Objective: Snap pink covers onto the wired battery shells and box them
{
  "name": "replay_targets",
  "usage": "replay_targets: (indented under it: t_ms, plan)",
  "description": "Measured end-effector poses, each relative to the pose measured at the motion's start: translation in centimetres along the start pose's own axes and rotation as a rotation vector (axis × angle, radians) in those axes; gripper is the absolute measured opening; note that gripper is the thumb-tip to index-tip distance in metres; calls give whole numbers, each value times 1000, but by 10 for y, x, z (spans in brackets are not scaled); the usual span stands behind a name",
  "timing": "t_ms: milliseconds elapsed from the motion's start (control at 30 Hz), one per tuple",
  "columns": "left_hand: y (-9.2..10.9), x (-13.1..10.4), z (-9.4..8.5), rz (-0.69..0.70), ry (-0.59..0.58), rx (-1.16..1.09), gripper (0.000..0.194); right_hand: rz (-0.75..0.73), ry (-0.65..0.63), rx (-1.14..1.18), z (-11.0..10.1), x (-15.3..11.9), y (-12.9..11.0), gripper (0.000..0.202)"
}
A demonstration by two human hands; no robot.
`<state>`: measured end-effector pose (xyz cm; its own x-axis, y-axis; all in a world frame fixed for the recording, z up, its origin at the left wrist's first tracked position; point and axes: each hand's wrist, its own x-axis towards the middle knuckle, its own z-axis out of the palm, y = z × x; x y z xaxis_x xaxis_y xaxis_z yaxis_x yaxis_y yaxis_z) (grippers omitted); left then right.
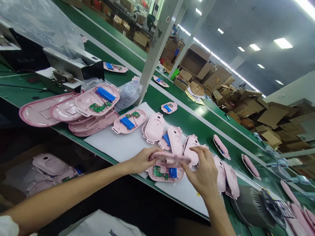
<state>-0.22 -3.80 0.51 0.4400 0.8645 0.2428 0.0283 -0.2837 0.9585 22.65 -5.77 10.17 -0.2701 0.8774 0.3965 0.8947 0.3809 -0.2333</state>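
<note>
Between my two hands is a pink plastic shell cover (169,156), seen nearly edge-on and a little blurred. My left hand (145,160) grips its left end, and my right hand (200,168) pinches its right end with the fingers raised. Just beneath it lies an open pink shell half (159,178) with a green circuit board (159,172) and a blue battery (173,172) inside. Behind my hands, several pink shells sit along the white foam sheet (110,144), among them a closed one (154,127) and an open one (129,121).
Stacked pink shell halves (36,111) lie at the left, beside a bag of small parts (129,93). A metal post (157,46) rises from the bench. More shells rest on the green conveyor (194,121). A grey machine part (253,205) stands at the right. Below left, a box holds shells (50,165).
</note>
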Motion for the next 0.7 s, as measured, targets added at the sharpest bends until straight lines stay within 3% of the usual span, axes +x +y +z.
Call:
replay_targets:
  t_ms: [67, 133, 167, 233, 300, 333, 400, 433, 500, 600, 700]
  plan:
    - [11, -5, -10, 87, -213, 122, 49, -137, -250, 0, -2, -7, 3, 91]
    - [26, -9, -23, 173, -377, 236, 55, -240, -472, 11, 16, -13, 5, 109]
    - [35, -10, -30, 201, -435, 309, 56, -272, -517, 10, 31, -15, 6, 112]
    - [50, -6, -45, 204, -537, 461, 59, -341, -509, 1, 68, -18, 11, 113]
    - [62, 14, -60, 166, -570, 548, 59, -410, -361, -48, 104, -21, 20, 97]
    - [65, 32, -68, 151, -540, 575, 56, -443, -251, -84, 117, -24, 26, 81]
    - [67, 88, -84, 86, -345, 660, 46, -453, -33, -142, 127, -27, 42, 55]
    - [64, 123, -91, 39, -216, 719, 42, -411, 42, -148, 122, -24, 51, 53]
    - [55, 200, -106, -105, 31, 846, 35, -249, 74, -106, 97, -6, 75, 58]
    - [36, 300, -120, -260, 170, 939, 30, 108, 27, -68, 54, 65, 117, 69]
    - [22, 354, -126, -380, 201, 1001, 32, 354, -113, -120, 48, 159, 157, 67]
